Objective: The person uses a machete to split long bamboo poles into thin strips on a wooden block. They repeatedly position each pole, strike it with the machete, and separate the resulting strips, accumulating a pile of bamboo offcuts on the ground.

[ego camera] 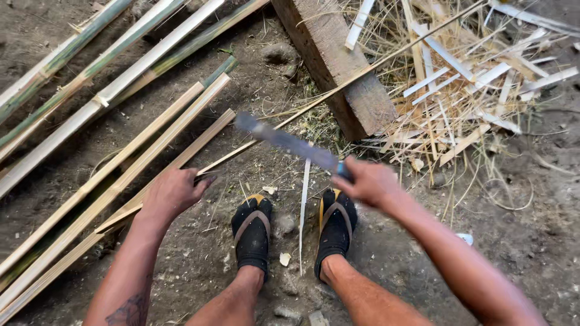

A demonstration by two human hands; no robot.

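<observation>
the right hand [370, 181], just right of centre, is closed tight round the blue handle of a long knife [289, 143], whose blurred blade slants up and left toward the middle of the frame. the left hand [172, 193], left of centre, is curled over the near end of a thin bamboo strip [338, 90] that runs up to the upper right, across the wooden block [338, 66] at top centre. the blade hangs just above that strip, close to the left hand's fingertips, so a glancing stroke could slide down the strip into them; the blur suggests the knife is moving fast, which leaves little margin. both feet in black sandals [252, 232] sit directly below the blade at lower centre, toes bare, so a slip or a dropped knife could land there. a loose sliver [303, 205] lies between the feet, and the split bamboo poles [103, 151] on the left and the heap of offcuts [465, 90] at upper right make poor footing
</observation>
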